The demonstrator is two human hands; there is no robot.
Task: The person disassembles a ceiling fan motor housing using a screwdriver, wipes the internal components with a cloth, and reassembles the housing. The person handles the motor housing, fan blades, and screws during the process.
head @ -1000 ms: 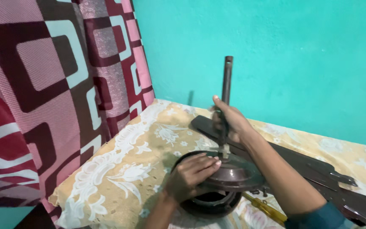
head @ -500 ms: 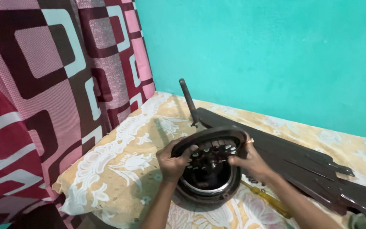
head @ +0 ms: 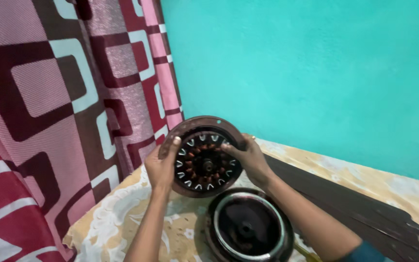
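Backdrop: turquoise painted wall [head: 316, 73], maroon-and-pink square-patterned curtain [head: 49, 97]. Yellow floral tablecloth [head: 117, 218] carries long dark brown fan blades [head: 355, 204] and a round dark metal motor housing [head: 248, 228]. Above the housing, my left hand [head: 161, 167] and right hand [head: 250, 160] clasp the round brown copper-wound stator disc [head: 202, 157] by opposite rims, tilted towards me so the windings show. No labels visible.

Two hands [head: 163, 167], two round motor halves [head: 202, 157], one curtain [head: 49, 97]
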